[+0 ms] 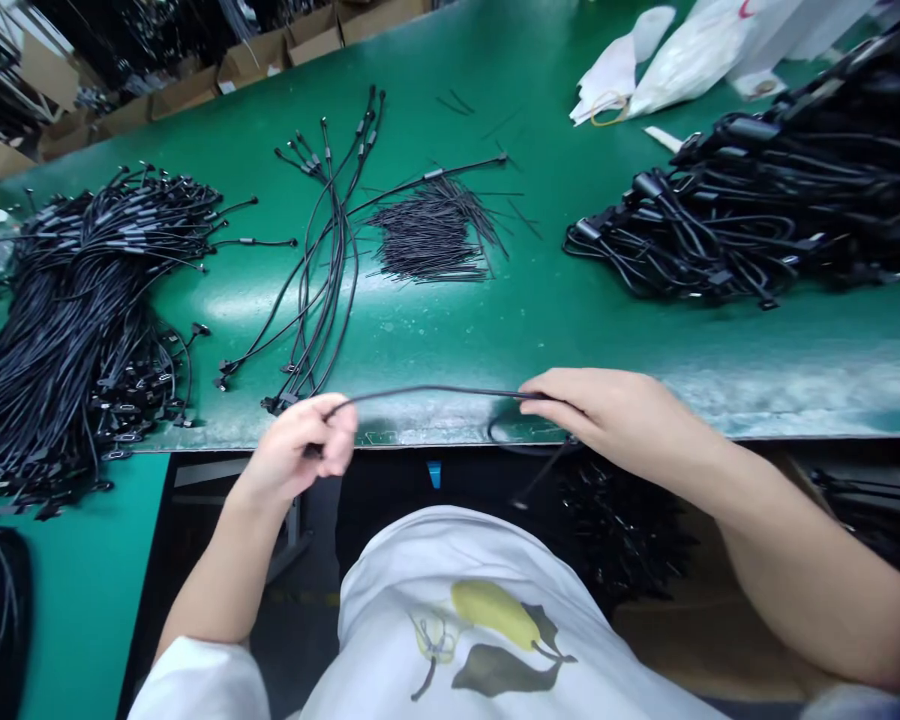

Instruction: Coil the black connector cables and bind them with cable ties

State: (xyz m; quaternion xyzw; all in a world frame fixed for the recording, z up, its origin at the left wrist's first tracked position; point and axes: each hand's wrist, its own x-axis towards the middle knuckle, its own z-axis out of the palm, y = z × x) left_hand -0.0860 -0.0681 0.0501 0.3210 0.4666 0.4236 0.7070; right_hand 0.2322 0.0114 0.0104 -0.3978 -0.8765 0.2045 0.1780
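Observation:
A thin black cable stretches between my two hands just over the near edge of the green table. My left hand is closed in a pinch around the cable's left end. My right hand grips the other part, fingers curled, and a loop of the cable hangs below it over the table edge. A small row of several similar cables lies on the table just beyond my left hand. A heap of thin black ties lies behind them.
A big pile of black cables covers the left of the table. Another tangled pile sits at the right rear, with white plastic bags behind it. Cardboard boxes line the far edge. More cables fill a box below the table.

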